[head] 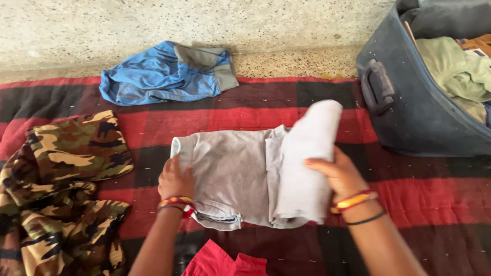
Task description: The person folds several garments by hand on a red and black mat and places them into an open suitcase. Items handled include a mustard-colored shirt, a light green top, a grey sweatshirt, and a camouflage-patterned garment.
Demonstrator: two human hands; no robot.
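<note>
A pale grey garment [235, 171] lies partly folded on a red and black checked blanket [245, 110]. My left hand [175, 179] presses flat on the garment's left edge. My right hand [340, 174] grips the garment's right part and lifts it up and over toward the middle; that flap stands raised and looks blurred. Both wrists wear red and yellow bands.
A camouflage garment [61, 189] lies crumpled at the left. A blue and grey garment [163, 71] lies at the blanket's far edge. An open dark blue suitcase [409, 107] with clothes inside stands at the right. A red cloth [225, 263] lies near me. A speckled stone floor lies beyond.
</note>
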